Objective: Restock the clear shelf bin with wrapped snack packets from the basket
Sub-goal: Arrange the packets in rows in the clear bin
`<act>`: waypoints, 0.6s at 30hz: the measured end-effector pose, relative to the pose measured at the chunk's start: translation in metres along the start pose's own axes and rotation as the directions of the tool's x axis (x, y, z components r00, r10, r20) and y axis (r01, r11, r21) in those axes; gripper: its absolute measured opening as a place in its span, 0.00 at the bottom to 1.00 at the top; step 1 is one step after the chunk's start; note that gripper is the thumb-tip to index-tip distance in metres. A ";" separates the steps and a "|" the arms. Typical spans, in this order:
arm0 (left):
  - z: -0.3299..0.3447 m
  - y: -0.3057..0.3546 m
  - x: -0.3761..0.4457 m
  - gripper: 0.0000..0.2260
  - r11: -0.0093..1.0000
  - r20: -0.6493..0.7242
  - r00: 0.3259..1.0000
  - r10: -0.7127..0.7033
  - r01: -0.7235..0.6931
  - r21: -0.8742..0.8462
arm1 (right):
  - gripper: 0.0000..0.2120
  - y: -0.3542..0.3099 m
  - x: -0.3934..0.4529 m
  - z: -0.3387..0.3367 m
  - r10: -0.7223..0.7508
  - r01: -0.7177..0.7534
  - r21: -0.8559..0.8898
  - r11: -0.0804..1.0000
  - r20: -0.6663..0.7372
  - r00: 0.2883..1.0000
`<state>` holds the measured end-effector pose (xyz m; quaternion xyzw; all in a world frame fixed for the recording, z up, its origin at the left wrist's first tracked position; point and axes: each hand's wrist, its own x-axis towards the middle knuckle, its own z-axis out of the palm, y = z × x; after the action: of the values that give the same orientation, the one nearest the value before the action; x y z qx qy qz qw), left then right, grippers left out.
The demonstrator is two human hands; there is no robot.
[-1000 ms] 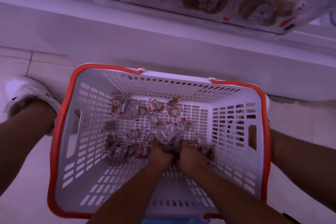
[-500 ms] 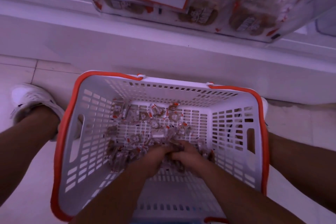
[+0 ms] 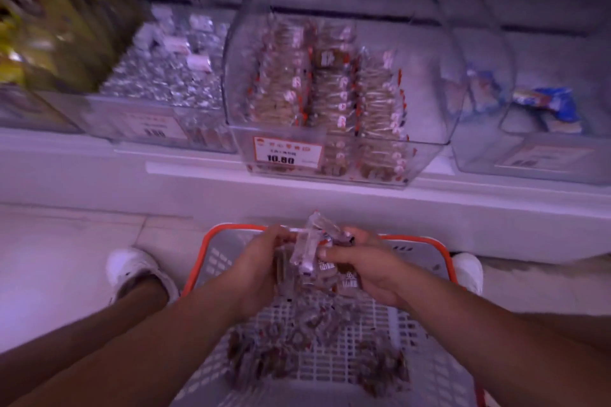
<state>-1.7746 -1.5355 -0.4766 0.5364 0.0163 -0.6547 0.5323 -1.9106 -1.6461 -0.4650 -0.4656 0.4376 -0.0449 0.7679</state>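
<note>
Now lifting both hands up out of the basket (image 3: 442,254) instead of digging at the bottom like a half second ago, and tilting the view up so the whole clear shelf bin (image 3: 439,89) is showing. Left hand (image 3: 254,269) and right hand (image 3: 362,266) cupping a messy bunch of wrapped snack packets (image 3: 309,249) between them, fingers curled around the pile, hovering just above the basket's far rim and below the shelf edge. Not reaching the bin yet, so still carrying this handful. Looking partly stocked already: three rows of packets standing inside, price tag (image 3: 287,154) reading 10.80 on the front. Still leaving plenty loose on the basket floor, so probably needing several more scoops. Neighbouring bins holding silver sweets (image 3: 165,69) and blue packs (image 3: 549,106), pretty blurry though.
</note>
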 end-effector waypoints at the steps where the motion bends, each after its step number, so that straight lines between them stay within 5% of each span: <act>1: 0.004 0.003 -0.011 0.23 0.999 0.001 1.000 0.026 -0.026 0.029 | 0.12 -0.007 -0.009 0.004 -0.020 0.020 -0.015 1.000 -0.014 1.000; 5: 0.019 0.005 -0.055 0.21 0.972 -0.005 0.984 0.176 -0.173 0.158 | 0.13 -0.022 -0.040 0.019 -0.078 0.075 -0.065 0.995 -0.037 0.996; 10: 0.018 0.013 -0.072 0.08 0.968 -0.190 0.950 0.247 -0.234 0.085 | 0.12 -0.039 -0.063 0.019 -0.072 0.073 0.031 0.997 -0.032 0.997; 14: 0.023 0.028 -0.070 0.17 0.933 -0.248 0.903 0.352 -0.318 0.166 | 0.19 -0.050 -0.066 0.006 -0.085 0.088 0.184 0.979 -0.025 0.996; 18: 0.048 0.029 -0.069 0.10 0.976 -0.079 0.978 0.195 -0.186 0.110 | 0.12 -0.052 -0.054 0.016 -0.127 0.133 0.221 0.966 -0.040 0.991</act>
<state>-1.7965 -1.5293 -0.3904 0.5906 -0.0452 -0.5761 0.5633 -1.9149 -1.6391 -0.3883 -0.4036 0.4082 -0.1498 0.8050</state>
